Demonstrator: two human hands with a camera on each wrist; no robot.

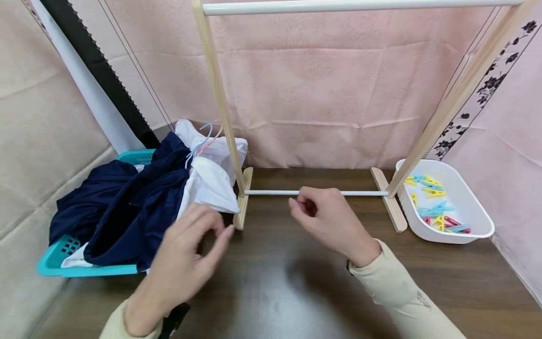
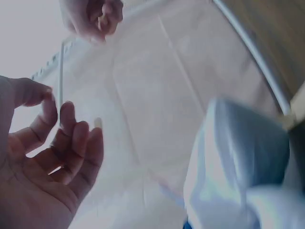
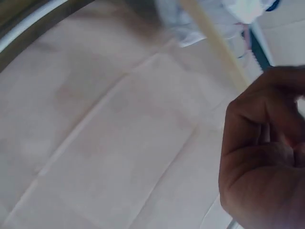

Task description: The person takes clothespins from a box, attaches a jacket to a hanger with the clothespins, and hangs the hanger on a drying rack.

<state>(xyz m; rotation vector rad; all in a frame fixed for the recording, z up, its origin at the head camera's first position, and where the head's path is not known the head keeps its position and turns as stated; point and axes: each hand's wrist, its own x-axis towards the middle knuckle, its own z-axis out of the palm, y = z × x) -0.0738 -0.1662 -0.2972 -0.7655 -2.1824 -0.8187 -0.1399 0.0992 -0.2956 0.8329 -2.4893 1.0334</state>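
My left hand (image 1: 188,259) is in the air in front of the clothes, fingers loosely bent and nothing in its grasp. The left wrist view shows the thumb and index fingertip of this left hand (image 2: 57,148) close together. Farther right, my right hand (image 1: 328,216) hovers over the table, overlapping the rack's lower white rod (image 1: 271,192) in the head view. Its fingers curl loosely towards the thumb, with no object visible between them. Nearest the left hand are white clothing (image 1: 207,183) and dark navy clothing (image 1: 139,202), piled on a teal basket (image 1: 97,270).
A blue hanger (image 1: 196,147) and a pink hanger (image 1: 210,140) lie on the white clothing. The wooden rack (image 1: 216,84) has a white top rod (image 1: 338,5). At right, a white tub (image 1: 474,214) contains coloured clothespins (image 1: 434,188). Pink cloth (image 1: 317,94) hangs behind the brown table (image 1: 271,292).
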